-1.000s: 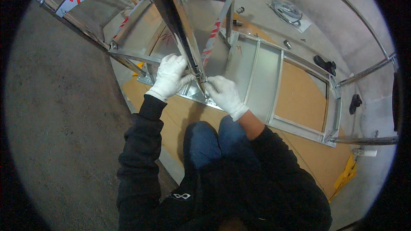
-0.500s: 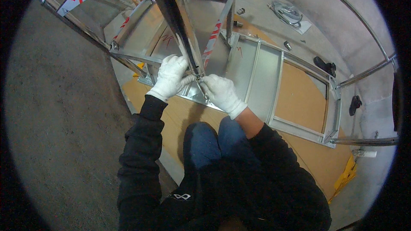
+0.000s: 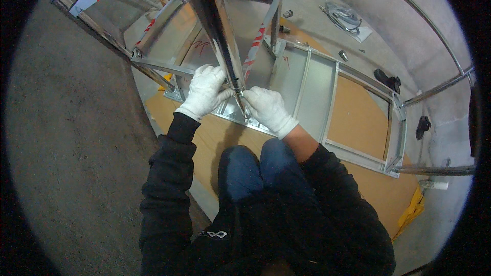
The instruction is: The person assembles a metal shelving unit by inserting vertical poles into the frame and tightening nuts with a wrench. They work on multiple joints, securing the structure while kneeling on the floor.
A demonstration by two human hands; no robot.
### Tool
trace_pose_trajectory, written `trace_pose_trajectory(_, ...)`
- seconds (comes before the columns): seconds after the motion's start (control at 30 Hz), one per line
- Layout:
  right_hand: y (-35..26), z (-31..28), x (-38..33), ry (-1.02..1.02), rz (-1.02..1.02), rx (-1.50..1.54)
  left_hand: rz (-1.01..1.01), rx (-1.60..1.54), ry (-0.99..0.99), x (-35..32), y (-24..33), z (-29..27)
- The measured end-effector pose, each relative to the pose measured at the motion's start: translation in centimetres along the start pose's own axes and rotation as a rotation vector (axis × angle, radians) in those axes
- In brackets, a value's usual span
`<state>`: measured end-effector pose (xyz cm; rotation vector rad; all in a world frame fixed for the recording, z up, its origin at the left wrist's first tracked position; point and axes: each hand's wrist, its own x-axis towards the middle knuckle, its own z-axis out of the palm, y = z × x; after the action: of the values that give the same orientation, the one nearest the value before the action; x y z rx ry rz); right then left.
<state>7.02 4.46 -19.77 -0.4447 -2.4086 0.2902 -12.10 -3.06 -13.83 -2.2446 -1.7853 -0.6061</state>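
Barely moved: both white-gloved hands stay at the shiny steel post (image 3: 219, 36); left hand (image 3: 205, 91) grips it, right hand (image 3: 267, 108) pinches its base.

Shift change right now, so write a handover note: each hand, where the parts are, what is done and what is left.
Left hand: white-gloved, closed around the lower end of the shiny upright metal post.
Right hand: white-gloved, fingertips pinched at the post's foot, right where it meets the flat grey metal frame lying on brown board.
Parts: small loose metal fittings and a coil of cable lie on the concrete floor beyond the frame.
Done: post stands on the frame's near rail.
Left: the joint looks unfinished; the fastener itself is hidden by the hands.
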Motion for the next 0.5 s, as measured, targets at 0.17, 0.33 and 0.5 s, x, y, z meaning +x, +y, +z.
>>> trace_pose_trajectory(0.17,-0.2,-0.2,0.2,-0.037,-0.003,-0.018,-0.018,-0.007,-0.034,0.2,0.1,-0.2)
trace_pose_trajectory(0.33,0.0,1.2,-0.3,-0.033,0.045,0.022,0.011,-0.001,0.015,0.1,-0.1,0.1)
trace_pose_trajectory(0.5,1.3,0.6,0.3,-0.102,-0.010,0.198,-0.011,-0.001,-0.008,0.1,0.3,-0.3)
